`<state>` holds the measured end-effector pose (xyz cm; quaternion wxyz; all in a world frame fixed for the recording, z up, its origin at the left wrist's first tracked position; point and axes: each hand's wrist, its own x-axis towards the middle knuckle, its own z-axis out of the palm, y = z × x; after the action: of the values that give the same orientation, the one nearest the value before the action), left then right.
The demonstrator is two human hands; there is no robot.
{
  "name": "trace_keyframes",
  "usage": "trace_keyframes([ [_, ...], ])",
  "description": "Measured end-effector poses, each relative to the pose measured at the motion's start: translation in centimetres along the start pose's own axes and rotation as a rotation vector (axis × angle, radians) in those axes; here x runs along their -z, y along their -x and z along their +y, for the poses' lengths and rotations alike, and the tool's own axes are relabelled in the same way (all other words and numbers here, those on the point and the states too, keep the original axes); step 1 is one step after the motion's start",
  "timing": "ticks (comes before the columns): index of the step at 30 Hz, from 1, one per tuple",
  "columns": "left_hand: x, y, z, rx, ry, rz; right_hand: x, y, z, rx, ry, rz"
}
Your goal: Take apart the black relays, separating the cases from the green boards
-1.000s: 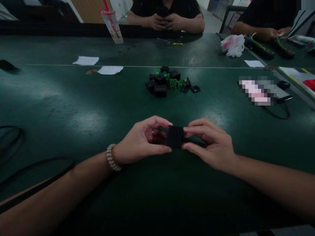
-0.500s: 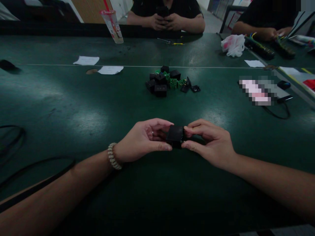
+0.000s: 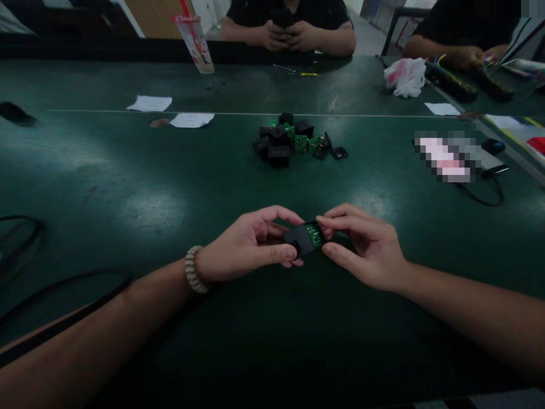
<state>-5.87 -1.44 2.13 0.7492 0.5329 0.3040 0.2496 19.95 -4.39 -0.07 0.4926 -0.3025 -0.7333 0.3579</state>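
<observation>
A small black housing (image 3: 297, 237) with a green circuit board (image 3: 315, 235) showing at its right end is between my hands, above the green table (image 3: 221, 341). My left hand (image 3: 259, 238) grips the housing's left side, thumb in front and fingers behind. At the right end, the fingertips and thumb of my right hand (image 3: 364, 244) pinch the edge by the board. Farther back lies a pile of black housings (image 3: 279, 154) with green boards (image 3: 301, 143) and small black pieces (image 3: 339, 153) at its right.
Papers (image 3: 150, 103) and a cup (image 3: 195, 45) stand back left. A plastic bag (image 3: 406, 76), a blurred-out phone (image 3: 445, 161) and a cable (image 3: 485, 201) are at the right. Black cables (image 3: 63, 281) lie left. Two people sit across the table.
The black housing has been turned in my hands, so its flat face and the green board now show. My left thumb has shifted onto its face.
</observation>
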Motion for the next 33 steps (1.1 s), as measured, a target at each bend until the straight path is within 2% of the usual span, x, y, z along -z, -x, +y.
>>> trace_keyframes([
  [7,0.0,0.1,0.1,-0.017,0.006,-0.092,-0.1,0.1,-0.2,0.033,0.04,-0.036],
  [12,0.0,0.1,0.0,-0.016,-0.014,-0.05,-0.3,0.1,-0.2,0.0,0.006,0.007],
  [18,0.0,0.1,-0.2,-0.059,0.005,0.089,-0.2,-0.1,-0.6,-0.176,-0.096,0.011],
  [25,0.2,-0.2,-0.7,-0.074,0.063,0.13,-0.1,-0.6,-0.2,-0.339,-0.146,0.074],
  [33,0.4,-0.3,-0.8,-0.08,0.09,0.112,0.6,-1.6,0.7,-0.633,-0.633,0.054],
])
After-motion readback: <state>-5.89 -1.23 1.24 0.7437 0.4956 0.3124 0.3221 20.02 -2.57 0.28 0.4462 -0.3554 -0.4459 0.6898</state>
